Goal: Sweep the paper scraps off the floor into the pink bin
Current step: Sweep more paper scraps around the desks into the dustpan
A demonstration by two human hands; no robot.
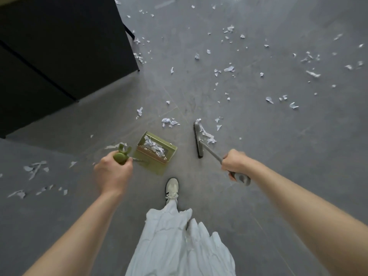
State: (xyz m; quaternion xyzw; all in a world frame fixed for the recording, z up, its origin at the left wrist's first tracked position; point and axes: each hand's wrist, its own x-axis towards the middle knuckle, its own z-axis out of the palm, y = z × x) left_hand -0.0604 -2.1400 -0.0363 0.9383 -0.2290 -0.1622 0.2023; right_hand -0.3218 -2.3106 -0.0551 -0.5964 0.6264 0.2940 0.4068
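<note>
1. A grey, slightly glossy floor point(258, 146) is filling the view; white paper scraps point(229, 69) are lying scattered across it, thickest at far right, with a smaller patch at near left.
2. A black cabinet point(59, 46) is standing at far left, scraps lying along its right edge.
3. A green dustpan point(157, 154) is sitting on the floor near centre, already holding a heap of scraps. The pink bin is not showing in this view.
4. The left hand point(113, 174) is wrapping closed around the green top of the dustpan's handle point(120, 157).
5. The right hand point(236, 162) is clenching the grey broom handle point(242, 178); its end is sticking out below the fist.
6. The broom head point(198, 140) is resting on the floor just right of the dustpan, apart from it, with several scraps touching its right side.
7. A white shoe point(172, 187) and pale garment point(179, 242) are showing at near centre.
</note>
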